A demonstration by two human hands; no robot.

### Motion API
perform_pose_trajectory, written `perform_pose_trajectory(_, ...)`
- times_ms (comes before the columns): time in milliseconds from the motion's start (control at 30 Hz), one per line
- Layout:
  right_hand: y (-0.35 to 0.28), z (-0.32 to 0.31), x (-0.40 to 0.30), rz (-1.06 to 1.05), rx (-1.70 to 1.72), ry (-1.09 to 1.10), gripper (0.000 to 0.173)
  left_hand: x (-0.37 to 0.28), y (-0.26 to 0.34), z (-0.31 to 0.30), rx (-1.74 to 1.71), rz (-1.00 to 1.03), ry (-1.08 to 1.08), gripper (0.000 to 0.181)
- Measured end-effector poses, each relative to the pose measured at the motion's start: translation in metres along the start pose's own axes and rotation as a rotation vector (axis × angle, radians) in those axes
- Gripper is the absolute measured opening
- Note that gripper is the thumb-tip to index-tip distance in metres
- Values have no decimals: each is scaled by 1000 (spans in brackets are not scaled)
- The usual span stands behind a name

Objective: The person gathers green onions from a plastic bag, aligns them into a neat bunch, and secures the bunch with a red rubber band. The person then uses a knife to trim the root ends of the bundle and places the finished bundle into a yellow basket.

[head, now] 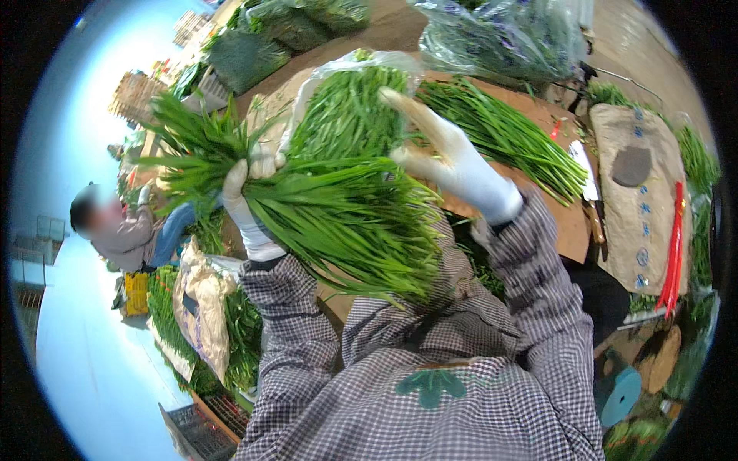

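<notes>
My left hand (pixel 241 201), in a white glove, grips a bunch of long flat green leaves, probably garlic chives (pixel 346 225). The bunch lies sideways before my chest, its leaves fanning out on both sides of the fist. My right hand (pixel 452 152), also gloved, hangs just beyond the bunch with thumb and fingers spread and nothing between them. Behind the bunch, more cut greens (pixel 351 109) lie in a white plastic bag (pixel 300 95). To the right, loose long-stemmed greens (pixel 507 135) rest on a brown board (pixel 461 199).
A knife (pixel 587 173) with a wooden handle lies at the board's right edge. Beyond it, red ties (pixel 673 253) rest on a printed sack (pixel 614 150). A seated person (pixel 130 230) is at left, near a yellow crate (pixel 136 294). Large plastic bags of greens (pixel 501 43) stand at the back.
</notes>
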State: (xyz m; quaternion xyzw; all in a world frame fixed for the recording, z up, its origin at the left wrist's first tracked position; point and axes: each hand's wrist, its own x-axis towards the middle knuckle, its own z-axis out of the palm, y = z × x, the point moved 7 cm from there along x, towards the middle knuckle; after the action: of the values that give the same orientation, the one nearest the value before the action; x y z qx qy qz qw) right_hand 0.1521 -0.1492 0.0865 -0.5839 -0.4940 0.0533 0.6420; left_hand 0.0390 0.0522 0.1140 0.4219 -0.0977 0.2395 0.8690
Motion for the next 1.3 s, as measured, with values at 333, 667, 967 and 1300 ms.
perform_pose_trajectory(333, 62, -15, -36, 686, 980, -274, 60, 48, -28, 147, -384, 66, -439, 14)
perform_pose_trajectory(667, 75, 139, -164, 780, 1155, -604, 51, -3, -19, 103, -624, -38, -929, 13)
perform_pose_trajectory(967, 91, 50, -285, 1417, 738, -288, 25, -56, -29, -90, -566, 116, -233, 19)
perform_pose_trajectory(1300, 53, -38, -160, 270, -495, -94, 47, -91, -42, -113, -522, 137, -102, 20)
